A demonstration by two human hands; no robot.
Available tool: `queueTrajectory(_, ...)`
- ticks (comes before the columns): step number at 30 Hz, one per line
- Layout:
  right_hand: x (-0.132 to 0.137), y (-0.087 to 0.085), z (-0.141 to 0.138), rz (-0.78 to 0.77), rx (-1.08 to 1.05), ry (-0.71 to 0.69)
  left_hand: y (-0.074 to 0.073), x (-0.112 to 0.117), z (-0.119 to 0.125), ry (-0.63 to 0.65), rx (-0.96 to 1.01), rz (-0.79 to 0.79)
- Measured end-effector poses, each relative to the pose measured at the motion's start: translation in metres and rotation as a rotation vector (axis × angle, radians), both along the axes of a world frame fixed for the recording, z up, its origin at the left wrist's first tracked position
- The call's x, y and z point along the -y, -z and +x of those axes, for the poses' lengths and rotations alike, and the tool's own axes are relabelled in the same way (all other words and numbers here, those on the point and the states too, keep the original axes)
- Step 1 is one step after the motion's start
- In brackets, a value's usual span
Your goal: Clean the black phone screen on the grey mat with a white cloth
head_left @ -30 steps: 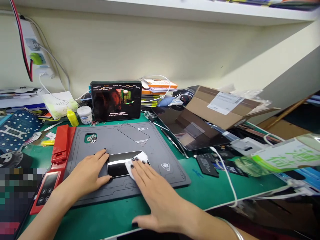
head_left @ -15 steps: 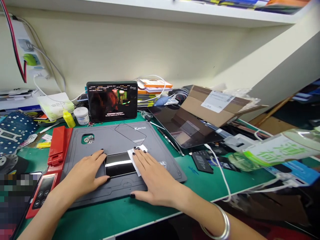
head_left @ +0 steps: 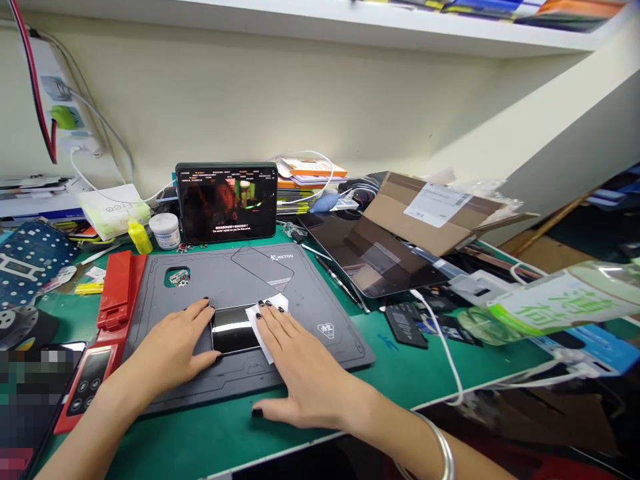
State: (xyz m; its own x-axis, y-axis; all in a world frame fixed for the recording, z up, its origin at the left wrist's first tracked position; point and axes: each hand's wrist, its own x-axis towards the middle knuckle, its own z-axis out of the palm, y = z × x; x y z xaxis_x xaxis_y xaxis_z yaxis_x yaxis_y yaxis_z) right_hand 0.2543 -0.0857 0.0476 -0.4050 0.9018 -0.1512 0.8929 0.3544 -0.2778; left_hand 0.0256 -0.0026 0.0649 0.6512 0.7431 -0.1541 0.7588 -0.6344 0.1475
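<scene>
1. I get bright, even light on the wall [head_left: 300, 93], dimming toward two o'clock.
2. White glare streaks the glossy phone [head_left: 233, 339] at eight o'clock.
3. Wide-angle distortion stretches the bottle [head_left: 565, 303] at three o'clock.

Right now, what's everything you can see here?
Phone-shaped panel: 1, black, on mat
Wipe: 1, white, under right fingers
Mat: 1, grey, on desk
Thin sheet: 1, clear, on mat
Desk: 1, green, under mat
Keypad unit: 1, red, left of mat
Tablet: 1, black, behind mat
Jar: 1, white, left of tablet
Squeeze bottle: 1, yellow, beside jar
Pouch: 1, blue, far left
Large panel: 1, black, right rear
Carton: 1, brown, back right
Drink bottle: 1, green, right
Power strip: 1, white, upper left
Small clutter: many, mixed, all around
Left hand: 1, dark nails, panel's left end
Right hand: 1, dark nails, on wipe
</scene>
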Motion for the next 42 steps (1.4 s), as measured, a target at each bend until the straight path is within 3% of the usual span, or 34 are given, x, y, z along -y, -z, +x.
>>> queueTrajectory(12, 0.004, 0.011, -0.008, 0.066, -0.040, -0.059, 0.001, -0.001, 0.000, 0.008, 0.016, 0.009)
queueTrajectory(22, 0.005, 0.010, -0.014, 0.058, -0.023, -0.072, -0.005, 0.003, 0.004, -0.007, -0.057, -0.008)
queueTrajectory(42, -0.001, 0.000, -0.034, 0.042, -0.072, -0.189, -0.001, 0.002, 0.001, 0.011, -0.037, 0.010)
